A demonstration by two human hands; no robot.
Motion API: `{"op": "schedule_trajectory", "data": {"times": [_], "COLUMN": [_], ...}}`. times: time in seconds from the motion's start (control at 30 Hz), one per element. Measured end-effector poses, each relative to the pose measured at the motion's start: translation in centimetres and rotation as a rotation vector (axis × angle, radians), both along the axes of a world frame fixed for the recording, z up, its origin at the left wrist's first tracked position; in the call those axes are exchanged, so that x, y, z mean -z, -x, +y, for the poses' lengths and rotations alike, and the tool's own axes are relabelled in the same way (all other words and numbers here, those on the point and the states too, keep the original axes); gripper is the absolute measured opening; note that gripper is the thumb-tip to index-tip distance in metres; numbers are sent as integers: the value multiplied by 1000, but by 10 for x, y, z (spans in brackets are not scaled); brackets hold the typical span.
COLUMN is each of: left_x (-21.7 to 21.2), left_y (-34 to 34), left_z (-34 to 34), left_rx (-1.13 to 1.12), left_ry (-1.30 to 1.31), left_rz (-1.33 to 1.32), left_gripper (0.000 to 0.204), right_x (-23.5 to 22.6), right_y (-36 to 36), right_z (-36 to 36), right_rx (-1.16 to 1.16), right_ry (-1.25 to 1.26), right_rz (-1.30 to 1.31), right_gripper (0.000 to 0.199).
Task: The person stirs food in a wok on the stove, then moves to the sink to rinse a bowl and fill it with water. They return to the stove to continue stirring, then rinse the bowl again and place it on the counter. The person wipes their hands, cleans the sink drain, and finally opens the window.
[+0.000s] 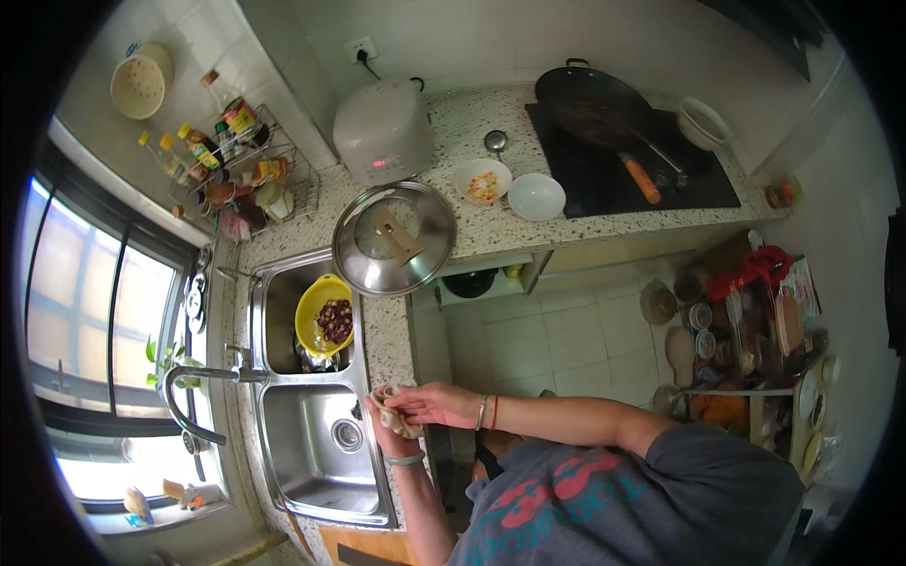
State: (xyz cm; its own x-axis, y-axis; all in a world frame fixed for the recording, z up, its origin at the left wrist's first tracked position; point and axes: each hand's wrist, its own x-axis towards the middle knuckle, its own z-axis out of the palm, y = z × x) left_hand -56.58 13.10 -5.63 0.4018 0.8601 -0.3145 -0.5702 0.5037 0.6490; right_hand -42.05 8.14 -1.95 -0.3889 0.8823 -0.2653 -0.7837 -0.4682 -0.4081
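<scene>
A crumpled, pale beige cloth [404,426] is bunched between my two hands at the counter edge beside the sink. My left hand [387,436] is closed around it from the near side, a grey band on that wrist. From the right, my right hand [436,406] reaches in and presses its fingers on the cloth; two thin bracelets circle that wrist. Just left of them lies the bare steel sink basin [316,443]. In the farther basin sits a yellow colander [304,325] with dark reddish chopped pieces [335,321].
A glass-lidded pan cover [354,255] overhangs the counter corner. Behind it stand a white rice cooker [382,132], a bowl of diced food [483,181], a pale bowl [536,197] and a ladle [495,141]. A wok [590,104] rests on the black hob. The faucet [179,377] arches leftward.
</scene>
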Motion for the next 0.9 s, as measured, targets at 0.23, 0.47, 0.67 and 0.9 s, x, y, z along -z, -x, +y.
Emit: {"op": "schedule_trajectory", "data": {"times": [0.23,0.47,0.67,0.9], "left_x": [-20,8,-21,88], "left_y": [-64,-42,-13,43], "left_z": [-40,0,5,-30], "left_rx": [-13,-211,-37,175], "left_ry": [-144,-363,-600,-1271], "left_rz": [195,502,1211,1666], "left_gripper": [51,28,34,38], "right_x": [13,-41,11,29], "right_y": [11,6,2,-54], "right_z": [-15,-11,4,-24], "right_rx": [374,269,-88,-15], "right_ry": [-93,-205,-166,3], "right_rz": [-520,-486,-219,-360], "right_gripper": [57,59,80,60]}}
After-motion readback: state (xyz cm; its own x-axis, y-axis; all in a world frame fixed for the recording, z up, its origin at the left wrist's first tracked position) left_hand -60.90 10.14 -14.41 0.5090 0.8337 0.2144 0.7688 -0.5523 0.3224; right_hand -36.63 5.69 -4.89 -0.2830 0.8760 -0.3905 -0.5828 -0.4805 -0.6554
